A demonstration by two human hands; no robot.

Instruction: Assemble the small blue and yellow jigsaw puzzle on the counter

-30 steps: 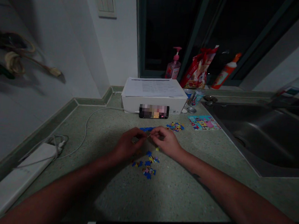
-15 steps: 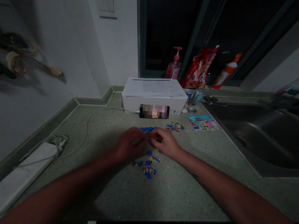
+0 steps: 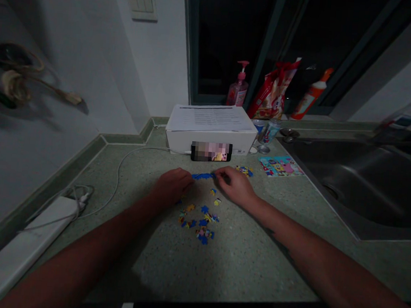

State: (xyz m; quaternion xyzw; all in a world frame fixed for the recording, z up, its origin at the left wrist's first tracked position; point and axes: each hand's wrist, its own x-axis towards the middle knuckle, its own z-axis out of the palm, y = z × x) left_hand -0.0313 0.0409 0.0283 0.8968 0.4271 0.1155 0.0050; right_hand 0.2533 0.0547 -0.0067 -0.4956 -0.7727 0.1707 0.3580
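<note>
A narrow blue strip of joined jigsaw puzzle pieces (image 3: 203,176) lies across the counter in front of the phone. At its left end, my left hand (image 3: 173,185) has its fingers closed together on the strip. My right hand (image 3: 235,186) pinches the opposite end between thumb and forefinger. Loose puzzle pieces (image 3: 204,218) are scattered nearer me, some linked in small clusters. Two single pieces lie just below the strip, near my right hand. Behind that hand is a partly hidden pile of pieces (image 3: 245,170).
A phone (image 3: 211,152) with a cable leans on a white box (image 3: 211,121). The colourful puzzle picture card (image 3: 281,166) lies beside the steel sink (image 3: 366,185). Cans (image 3: 269,131) stand by the box; a power strip (image 3: 24,242) is at left.
My hands have moved apart from close together to the two ends of the blue strip, uncovering it and loose pieces below. The camera view has shifted slightly.
</note>
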